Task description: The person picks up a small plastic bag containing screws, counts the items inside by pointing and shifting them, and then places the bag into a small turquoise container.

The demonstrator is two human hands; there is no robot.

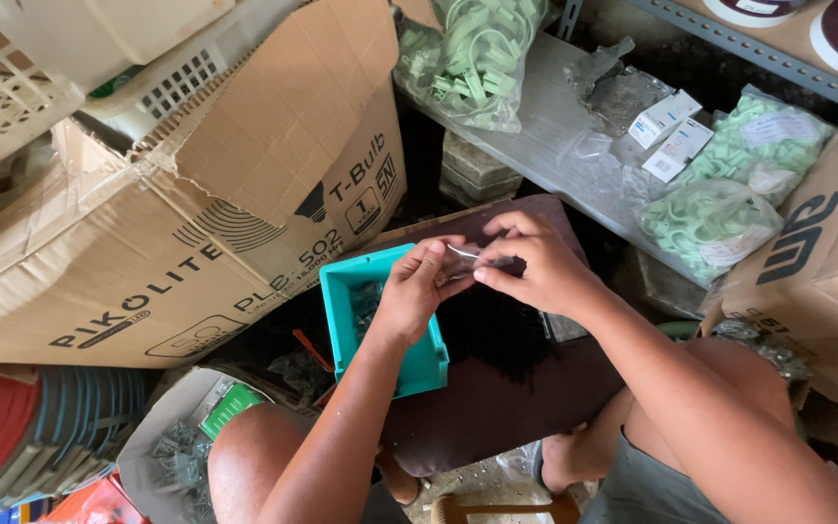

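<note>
My left hand (417,291) and my right hand (533,267) meet over a dark board (497,398) that rests across my knees. Together they pinch a small clear plastic bag (472,256) between the fingertips; what is in it is too small to tell. Just under my left hand sits a teal plastic tray (351,320) with small dark metal pieces in it. A dark heap of small pieces (497,330) lies on the board below my right hand.
A big cardboard box (196,223) leans at the left, white baskets (12,87) above it. Bags of pale green plastic clips (710,218) lie on a grey shelf (535,136) at the right, beside another cardboard box (817,272). An open bag of metal pieces (181,451) sits by my left knee.
</note>
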